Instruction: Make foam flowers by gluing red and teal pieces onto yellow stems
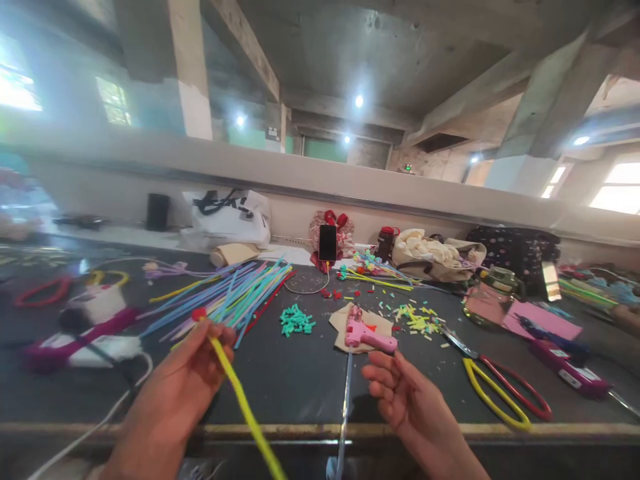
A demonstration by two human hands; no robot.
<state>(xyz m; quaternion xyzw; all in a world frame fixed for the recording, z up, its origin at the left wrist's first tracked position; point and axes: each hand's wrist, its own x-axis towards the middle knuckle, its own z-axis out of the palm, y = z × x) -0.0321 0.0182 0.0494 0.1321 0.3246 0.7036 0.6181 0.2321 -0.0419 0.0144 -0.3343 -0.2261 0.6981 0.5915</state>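
yellow stem pinched in my left hand (183,380)

its fingers grip the yellow pipe cleaner (240,393); my right hand (400,393) lies open, empty, near the pink glue gun (367,333).

A bare concrete ceiling (400,47) is crossed by heavy beams (245,40) and carried on square pillars (193,73). Small round ceiling lamps (359,101) are seen lit further back. Bright windows (617,187) are set on the right, and more windows (114,100) on the left, washed out by daylight. A green far wall (320,148) is glimpsed behind. A long pale ledge (350,183) is run across the room behind the dark surface (295,380), whose front edge is trimmed with a metal strip.
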